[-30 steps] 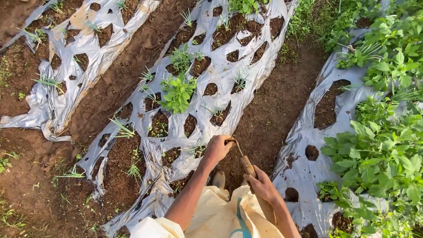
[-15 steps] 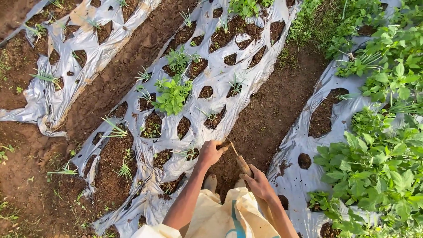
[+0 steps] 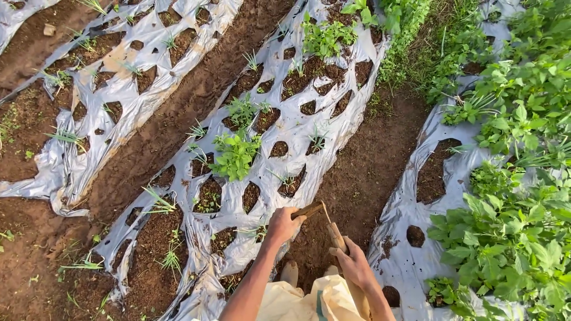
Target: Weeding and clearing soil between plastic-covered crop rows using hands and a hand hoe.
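Gripping a wooden hoe [image 3: 331,229], the right hand [image 3: 355,266] is wrapped around the handle while the left hand [image 3: 284,224] closes on the head end, steadying the tool over the dirt path beside the silver plastic sheet [image 3: 297,128]. Compared with a second ago, both hands sit lower and farther from the leafy weed [image 3: 236,156] growing through that sheet.

Hoe [image 3: 328,224]: short wooden handle, brown blade at the top end, tilted. Both hands grip it, left hand [image 3: 284,224] near the blade, right hand [image 3: 355,264] lower on the handle. It sits just right of the plastic mulch [image 3: 297,128] edge, over bare soil.
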